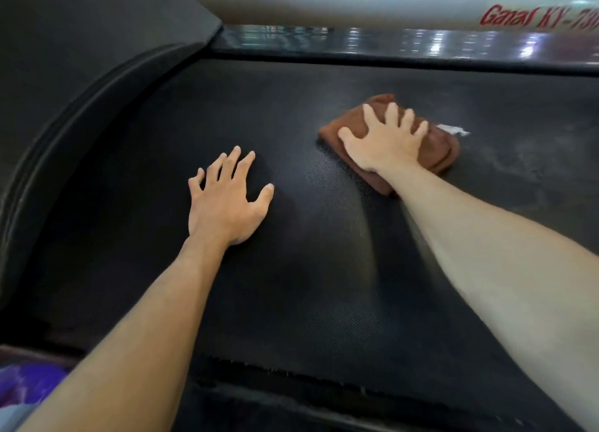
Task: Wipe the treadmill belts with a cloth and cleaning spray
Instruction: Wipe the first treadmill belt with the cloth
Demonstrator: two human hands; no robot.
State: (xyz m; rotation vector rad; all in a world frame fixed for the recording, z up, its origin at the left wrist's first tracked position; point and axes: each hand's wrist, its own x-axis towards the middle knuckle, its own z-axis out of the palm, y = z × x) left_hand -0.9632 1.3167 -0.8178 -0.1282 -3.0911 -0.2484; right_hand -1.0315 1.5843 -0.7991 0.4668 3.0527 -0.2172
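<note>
On the black treadmill belt (pixel 291 269), the left hand (pixel 227 201) lies nearest, flat with fingers spread and gripping nothing. Farther along the belt and to its right, the right hand (pixel 385 140) presses a folded brown cloth (pixel 437 153) down with straight, splayed fingers. Beyond the belt runs a pale rail (pixel 356 7) with red lettering.

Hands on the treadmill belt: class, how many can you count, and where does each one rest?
2. The left hand lies flat on the bare black textured treadmill belt; the right hand presses the folded brown cloth.
</note>
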